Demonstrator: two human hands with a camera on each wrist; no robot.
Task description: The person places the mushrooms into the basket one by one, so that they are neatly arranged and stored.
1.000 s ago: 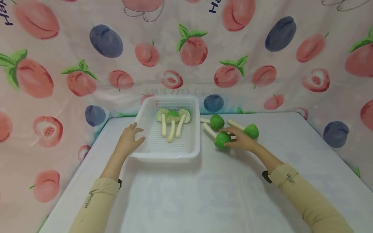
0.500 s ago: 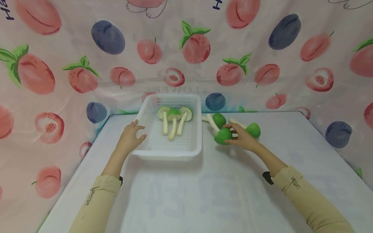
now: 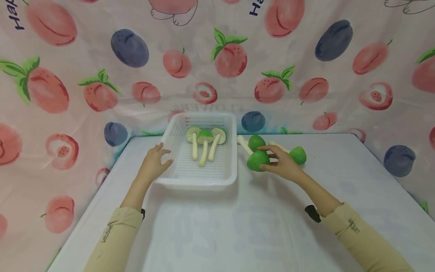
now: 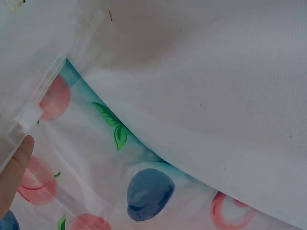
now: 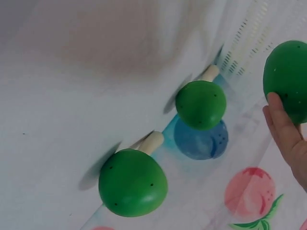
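Observation:
My right hand [image 3: 283, 163] pinches a toy mushroom by its green cap [image 3: 258, 161], fingers on one side and thumb on the other. The pale stem points up and left toward the basket. In the right wrist view the held mushroom [image 5: 288, 81] shows at the right edge with fingertips against its cap. Along the left side of a white plastic basket [image 3: 197, 181], my left hand [image 3: 153, 163] rests at the rim with thumb and fingers spread. Several mushrooms [image 3: 203, 151] lie inside the basket, stems toward me.
Two more green-capped mushrooms lie on the white table [image 3: 217, 230] right of the basket: one mushroom [image 3: 256, 141] behind the held one, another mushroom [image 3: 298, 155] behind my right hand. A fruit-printed cloth [image 3: 285, 49] hangs directly behind the table.
My right hand has lifted the mushroom off the table and shifted it slightly toward the basket; it now overlaps the one behind. The left hand stays at the basket's rim.

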